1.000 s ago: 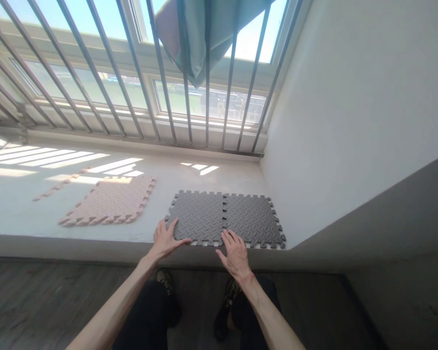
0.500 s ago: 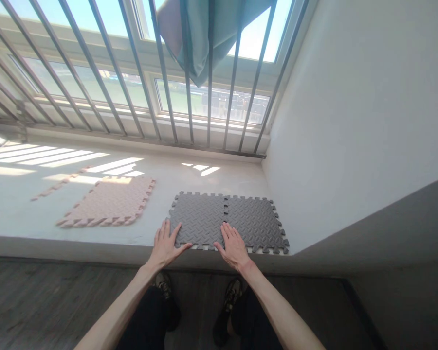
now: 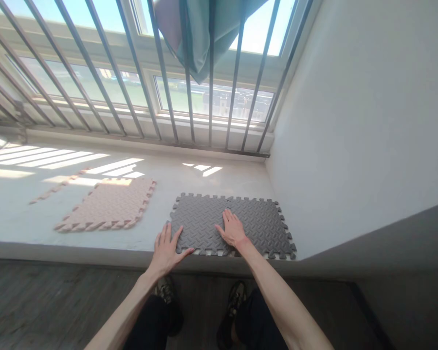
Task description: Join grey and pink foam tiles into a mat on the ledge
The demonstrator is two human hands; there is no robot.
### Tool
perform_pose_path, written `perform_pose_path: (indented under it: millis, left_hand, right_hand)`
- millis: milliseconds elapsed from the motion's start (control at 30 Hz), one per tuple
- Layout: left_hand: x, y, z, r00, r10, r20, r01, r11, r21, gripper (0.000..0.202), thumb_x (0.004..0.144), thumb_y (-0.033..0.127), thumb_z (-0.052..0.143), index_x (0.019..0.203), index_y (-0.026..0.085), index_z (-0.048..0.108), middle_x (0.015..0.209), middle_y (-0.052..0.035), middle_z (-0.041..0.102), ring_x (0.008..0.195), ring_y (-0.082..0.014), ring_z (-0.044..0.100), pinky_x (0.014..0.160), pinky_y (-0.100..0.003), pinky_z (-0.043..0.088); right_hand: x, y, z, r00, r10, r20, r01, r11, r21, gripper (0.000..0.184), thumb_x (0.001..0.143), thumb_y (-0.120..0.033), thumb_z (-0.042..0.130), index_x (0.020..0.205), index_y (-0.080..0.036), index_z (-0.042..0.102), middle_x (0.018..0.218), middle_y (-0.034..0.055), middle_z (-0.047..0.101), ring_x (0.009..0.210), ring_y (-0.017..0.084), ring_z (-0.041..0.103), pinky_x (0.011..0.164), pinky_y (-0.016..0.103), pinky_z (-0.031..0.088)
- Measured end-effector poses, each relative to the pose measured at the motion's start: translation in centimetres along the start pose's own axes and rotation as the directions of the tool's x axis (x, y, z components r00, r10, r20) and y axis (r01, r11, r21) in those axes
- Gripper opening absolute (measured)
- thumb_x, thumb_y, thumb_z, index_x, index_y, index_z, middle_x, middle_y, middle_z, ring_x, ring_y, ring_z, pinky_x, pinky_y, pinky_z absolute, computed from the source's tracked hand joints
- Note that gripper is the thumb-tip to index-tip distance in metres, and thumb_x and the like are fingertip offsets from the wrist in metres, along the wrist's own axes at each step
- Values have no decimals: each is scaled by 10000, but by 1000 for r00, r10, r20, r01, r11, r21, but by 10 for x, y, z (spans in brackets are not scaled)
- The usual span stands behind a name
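Two grey foam mat tiles with toothed edges lie side by side on the white ledge, the left tile (image 3: 197, 218) meeting the right tile (image 3: 264, 226) along a seam. At the left tile's near left corner rests my left hand (image 3: 167, 248), fingers spread, touching its edge. My right hand (image 3: 233, 229) lies flat over the seam between the tiles, fingers stretched out and covering part of it. A pink foam mat tile (image 3: 111, 204) sits apart to the left, beside a thin toothed pink strip (image 3: 60, 186).
Metal railing bars (image 3: 162, 78) stand along the back, before a window with a green cloth (image 3: 200, 39) hanging there. A white wall (image 3: 357, 116) closes off the right side. The ledge (image 3: 142, 238) drops at its front to a dark wooden floor (image 3: 58, 296).
My right hand has moved away from the near edge, farther up along the seam. The seam looks tighter. My left hand stays at the left tile's corner.
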State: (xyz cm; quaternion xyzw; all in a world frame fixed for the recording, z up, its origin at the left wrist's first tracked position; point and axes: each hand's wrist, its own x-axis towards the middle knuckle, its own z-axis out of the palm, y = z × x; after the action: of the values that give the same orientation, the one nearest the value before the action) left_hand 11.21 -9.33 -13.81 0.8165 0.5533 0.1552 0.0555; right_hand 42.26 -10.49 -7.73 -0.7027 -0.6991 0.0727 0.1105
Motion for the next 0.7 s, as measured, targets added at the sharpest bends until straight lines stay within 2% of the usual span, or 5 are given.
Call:
perform_pose_path:
  millis: [100,267,467,567,700]
  left_hand:
    - [-1,0,0,1000,6,-3,-6,1000,-3,985,867,790,666,1650,215,507,1805,-213,228,1690,-388,149,1323,-589,203]
    - [-1,-1,-2,1000,3,-1,-3,1000,-7,975,859,787,684,1645,237,513,1804,-198,244,1690,-385,156,1319,-591,215]
    - [-3,1,-4,1000,5,25,-3,996,-88,977,846,770,719,1647,251,506,1796,-208,258,1678,-415,181,1310,-619,222]
    - [7,-20,-13,1000,-13,11,15,985,-171,802,934,692,654,1585,233,564,1740,-209,363,1623,-401,318,1276,-581,319]
    - [35,-80,-46,946,-254,-203,235,965,-113,593,1021,515,538,1487,153,595,1470,-216,574,1426,-370,497,1201,-527,401]
  right_hand:
    - [15,3,7,999,39,-1,-39,999,-4,787,1109,-610,261,1571,-35,538,1664,243,497,1593,309,418,1312,463,269]
    - [35,11,25,998,51,22,-52,999,5,923,1059,-707,328,1699,-41,309,1792,200,254,1691,290,196,1360,482,152]
    - [55,20,35,994,109,-22,-109,994,23,895,1065,-658,344,1699,-29,298,1796,202,226,1699,297,160,1369,520,100]
    - [52,22,28,993,94,-67,-91,995,38,830,1064,-609,396,1658,-30,398,1762,230,314,1672,332,256,1355,556,169]
    - [6,22,13,957,-48,-287,81,991,107,611,1111,-471,356,1610,-153,509,1718,157,452,1592,287,417,1325,538,305]
